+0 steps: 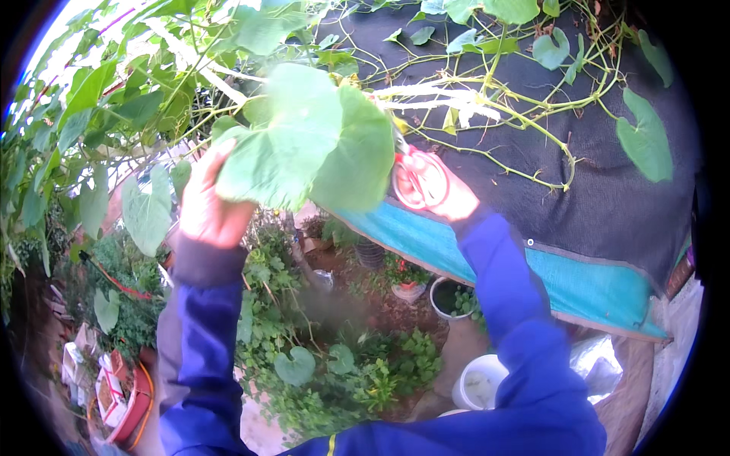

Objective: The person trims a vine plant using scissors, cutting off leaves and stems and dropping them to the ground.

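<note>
Two large, broad green leaves [285, 142] overlap in front of me, the nearer one blurred. My left hand [214, 196] grips them at their left edge, its fingertips partly hidden by the leaf. To the right of the leaves, my right hand [442, 188] is closed around the red handles of a pair of scissors [416, 179]. The scissor blades point up, close to the vine stems, and are mostly hidden behind the leaf edge. Pale, bright vine stems [433, 100] run just above the scissors.
Black shade netting [616, 228] with a teal border [593, 296] spreads at right under climbing vines. More foliage [85, 125] hangs at left. Below are garden plants [342, 376], a white bucket [482, 379], a round pot [450, 299] and a red tub [134, 407].
</note>
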A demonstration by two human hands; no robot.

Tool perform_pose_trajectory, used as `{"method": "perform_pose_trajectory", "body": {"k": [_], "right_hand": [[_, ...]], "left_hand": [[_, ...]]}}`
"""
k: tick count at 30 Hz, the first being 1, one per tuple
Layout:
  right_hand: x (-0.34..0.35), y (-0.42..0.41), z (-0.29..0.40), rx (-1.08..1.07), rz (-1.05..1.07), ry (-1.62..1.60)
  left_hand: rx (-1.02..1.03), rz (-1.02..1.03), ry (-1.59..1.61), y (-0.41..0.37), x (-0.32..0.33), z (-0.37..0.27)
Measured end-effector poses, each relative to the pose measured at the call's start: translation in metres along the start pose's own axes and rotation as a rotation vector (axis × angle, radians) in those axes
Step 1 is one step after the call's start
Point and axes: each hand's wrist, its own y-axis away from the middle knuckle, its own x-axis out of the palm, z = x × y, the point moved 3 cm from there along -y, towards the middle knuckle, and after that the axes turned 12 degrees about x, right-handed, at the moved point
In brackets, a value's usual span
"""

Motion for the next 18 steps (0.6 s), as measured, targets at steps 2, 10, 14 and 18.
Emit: {"method": "perform_pose_trajectory", "body": {"k": [2, 10, 14, 18], "right_hand": [[0.009, 0.032, -0.007, -0.038, 0.158, -0.086], [-0.019, 0.160, -0.101, 0.050, -0.160, 0.059], [-0.031, 0.178, -0.118, 0.167, -0.232, 0.041], [-0.013, 0.178, -0.108, 0.161, -0.305, 0.017]], "left_hand": [[0.103, -0.055, -0.013, 0.042, -0.018, -0.043], [0.319, -0.696, -0.548, 0.346, -0.292, -0.210], [-0.254, -1.501, -0.842, 0.505, -0.398, -0.224], [-0.230, -1.205, -1.055, 0.432, -0.387, -0.172]]}}
